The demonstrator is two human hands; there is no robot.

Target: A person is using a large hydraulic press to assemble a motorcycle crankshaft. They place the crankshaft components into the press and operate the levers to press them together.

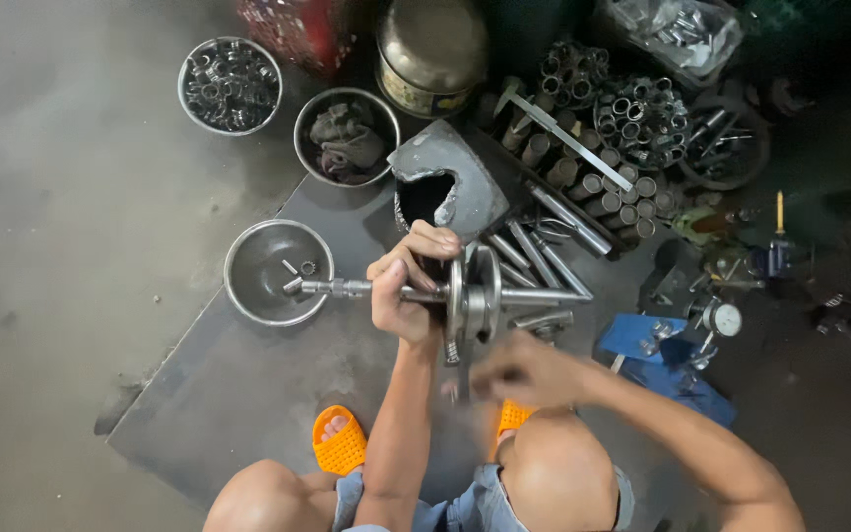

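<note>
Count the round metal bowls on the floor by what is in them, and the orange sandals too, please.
Bowl of metal rings: 1
Bowl of rags: 1
Nearly empty bowl: 1
Orange sandals: 2
Total: 5

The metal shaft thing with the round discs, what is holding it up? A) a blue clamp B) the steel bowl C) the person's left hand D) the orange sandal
C: the left hand is wrapped around the shaft of the crankshaft, keeping it level above the dark floor plate, while the right hand is blurred just below it.
</note>
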